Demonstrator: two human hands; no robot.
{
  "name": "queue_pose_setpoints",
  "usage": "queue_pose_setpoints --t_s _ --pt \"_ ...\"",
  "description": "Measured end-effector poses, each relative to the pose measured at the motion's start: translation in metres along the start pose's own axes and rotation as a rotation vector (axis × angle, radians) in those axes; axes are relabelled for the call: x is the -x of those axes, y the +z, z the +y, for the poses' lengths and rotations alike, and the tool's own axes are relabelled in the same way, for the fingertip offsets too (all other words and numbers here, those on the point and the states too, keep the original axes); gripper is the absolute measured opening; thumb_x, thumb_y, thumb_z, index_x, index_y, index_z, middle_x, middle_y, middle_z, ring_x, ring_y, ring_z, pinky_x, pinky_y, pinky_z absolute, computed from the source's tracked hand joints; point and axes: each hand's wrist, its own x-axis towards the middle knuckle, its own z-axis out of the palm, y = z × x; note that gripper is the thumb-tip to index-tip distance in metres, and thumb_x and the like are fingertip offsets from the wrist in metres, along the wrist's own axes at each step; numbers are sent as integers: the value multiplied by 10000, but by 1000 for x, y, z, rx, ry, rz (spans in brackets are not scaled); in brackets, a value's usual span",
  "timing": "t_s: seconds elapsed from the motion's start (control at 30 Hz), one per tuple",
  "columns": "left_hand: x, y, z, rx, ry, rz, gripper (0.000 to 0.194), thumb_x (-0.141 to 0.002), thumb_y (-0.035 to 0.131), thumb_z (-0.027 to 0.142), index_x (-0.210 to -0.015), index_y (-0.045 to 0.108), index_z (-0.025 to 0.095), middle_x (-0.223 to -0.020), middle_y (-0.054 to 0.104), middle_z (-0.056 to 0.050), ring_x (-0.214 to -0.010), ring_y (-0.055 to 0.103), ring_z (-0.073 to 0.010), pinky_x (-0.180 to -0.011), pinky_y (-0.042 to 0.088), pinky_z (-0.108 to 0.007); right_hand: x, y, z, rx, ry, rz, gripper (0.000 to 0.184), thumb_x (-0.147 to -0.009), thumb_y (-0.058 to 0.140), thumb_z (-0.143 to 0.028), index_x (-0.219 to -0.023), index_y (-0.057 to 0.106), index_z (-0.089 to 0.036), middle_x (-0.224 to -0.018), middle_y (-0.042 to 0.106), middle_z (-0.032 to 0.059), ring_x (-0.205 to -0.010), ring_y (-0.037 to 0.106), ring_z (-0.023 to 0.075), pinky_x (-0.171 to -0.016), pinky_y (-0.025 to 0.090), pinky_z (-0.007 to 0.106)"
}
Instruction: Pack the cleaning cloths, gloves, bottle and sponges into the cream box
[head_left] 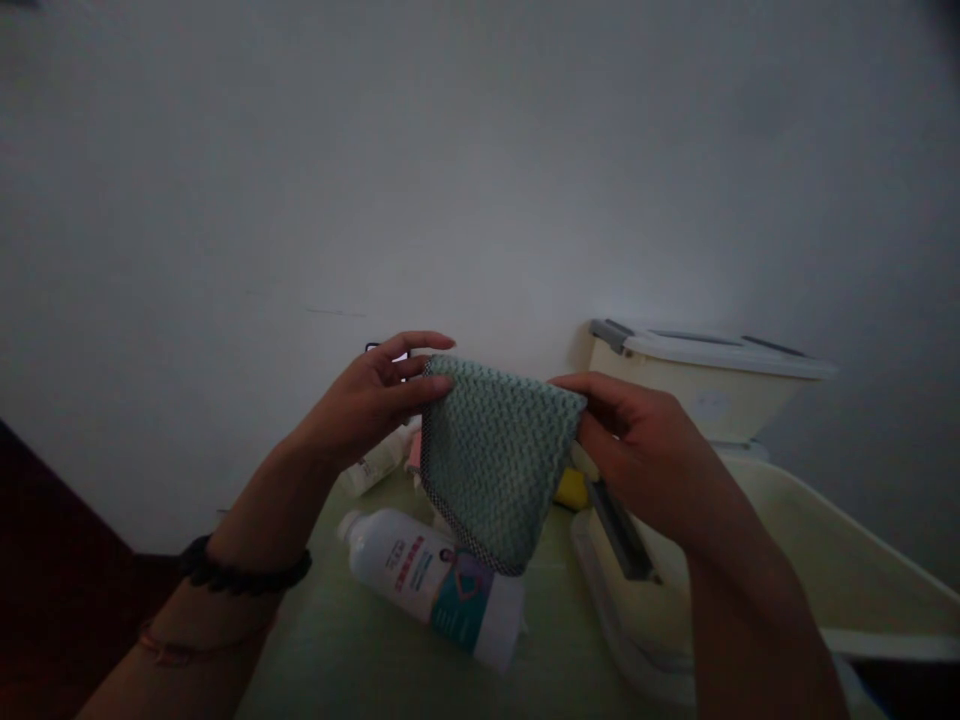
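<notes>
A folded green cleaning cloth (495,455) with a dark checked edge hangs between my two hands, above the table. My left hand (397,385) pinches its upper left corner between thumb and fingers, with the index finger stretched out above. At the upper right corner, my right hand (626,420) grips the cloth, its fingertips partly hidden behind the fabric. Below the cloth a large white bottle (420,570) with a teal and red printed label lies on its side, its right part partly covered by the cloth.
A smaller white bottle (375,462) lies behind my left hand. Something yellow (572,490) shows beside the cloth. To the right are a lidded storage box (697,380), an open cream bin (817,530) and a lid with a grey latch (621,530). The green-covered table (360,650) meets a white wall.
</notes>
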Motion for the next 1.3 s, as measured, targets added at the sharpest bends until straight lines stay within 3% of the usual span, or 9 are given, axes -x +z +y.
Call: queue_pose_setpoints --t_s 0.13,0.27,0.43,0.6,0.7,0.87,1.0,1.17,1.3 --pt "-3 -2 -4 -53 -9 65 257 -739 699 186 -986 629 204 -820 640 2 -704 580 -93 -611 457 -194 1 3 -4 -136 66 -44 221 -824 505 -142 -962 675 -176 -827 708 13 -729 647 126 -650 516 235" --pt "-3 -4 -4 -315 -16 81 299 -745 688 273 -1029 631 201 -866 614 -16 -729 561 -124 -599 442 -224 1 9 -6 -212 73 -60 183 -820 512 -171 -911 671 -176 -808 702 20 -713 651 131 -645 522 248" --pt "-2 -8 -5 -552 -60 -84 281 -809 598 325 -1058 590 197 -982 599 -41 -935 567 -189 -828 452 -342 0 18 -2 -169 97 -39 149 -803 548 -227 -905 647 -180 -787 694 25 -680 637 142 -611 497 264" --pt "5 -4 0 -718 162 -240 297 -822 582 275 -1109 521 232 -1173 488 -47 -1144 459 -203 -991 359 -375 -3 27 0 -111 117 -43 109 -796 554 -251 -838 621 -176 -744 680 20 -658 619 137 -589 463 259" --pt "12 9 14 -785 198 -286 244 -833 566 280 -1059 507 207 -1070 528 -44 -1024 510 -190 -898 415 -337 -5 31 -1 -57 127 -14 100 -782 567 -268 -789 601 -174 -689 655 9 -625 596 132 -566 439 257" --pt "21 26 27 -964 167 -221 220 -822 567 367 -948 519 194 -906 571 -24 -824 552 -182 -747 441 -312 -6 33 -1 -23 133 6 123 -775 573 -300 -774 573 -176 -670 624 2 -612 578 135 -561 428 268" --pt "18 16 18 -900 33 -194 303 -831 545 402 -1052 522 196 -1007 587 -62 -895 575 -208 -755 448 -307 -6 28 4 -63 80 -4 83 -799 546 -271 -809 553 -189 -712 614 -2 -650 576 133 -589 434 267" --pt "8 -3 4 -760 -150 -114 347 -812 566 428 -1033 580 161 -960 662 -85 -897 611 -225 -756 451 -287 -7 20 8 -162 40 161 47 -841 494 -261 -829 501 -216 -704 551 -23 -634 545 116 -559 415 239" --pt "4 -3 1 -601 -228 -268 344 -854 494 452 -980 611 154 -882 684 -74 -867 628 -221 -771 477 -314 -6 18 4 -245 13 257 35 -861 471 -241 -827 477 -236 -716 534 -31 -629 528 111 -554 415 225"
